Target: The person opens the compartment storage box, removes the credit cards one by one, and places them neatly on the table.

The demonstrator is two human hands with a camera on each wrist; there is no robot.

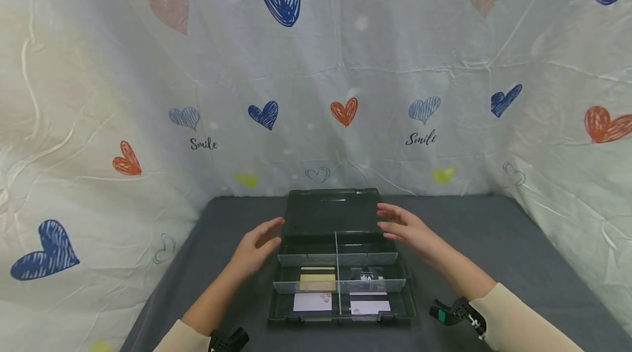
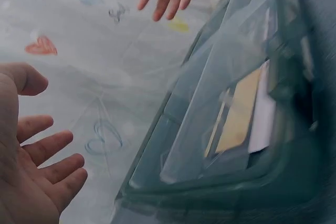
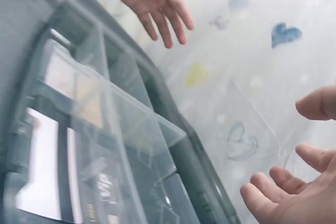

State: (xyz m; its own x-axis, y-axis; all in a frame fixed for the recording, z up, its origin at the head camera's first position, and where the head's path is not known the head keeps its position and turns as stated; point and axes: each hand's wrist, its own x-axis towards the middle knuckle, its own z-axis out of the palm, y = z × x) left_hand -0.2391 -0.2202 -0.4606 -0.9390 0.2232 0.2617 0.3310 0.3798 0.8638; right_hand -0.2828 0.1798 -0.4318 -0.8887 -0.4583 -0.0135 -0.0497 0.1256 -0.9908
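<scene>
A dark green box (image 1: 411,308) lies on the table with its lid (image 1: 332,212) folded back. Clear dividers (image 1: 308,260) split it into several compartments. A gold card (image 1: 318,279) is in the left middle one and a black VIP card (image 1: 366,273) in the right middle one. In front lie a white card (image 1: 312,302) at left and a white card with a dark stripe (image 1: 370,307) at right. My left hand (image 1: 253,249) hovers beside the box's left edge, fingers relaxed and holding nothing. Across from it, my right hand (image 1: 413,232) hovers near the lid's right side, also holding nothing.
The dark grey table (image 1: 474,231) extends on both sides of the box. A white curtain (image 1: 316,67) printed with hearts hangs behind and at both sides. Black straps (image 1: 461,313) with small devices sit on both wrists.
</scene>
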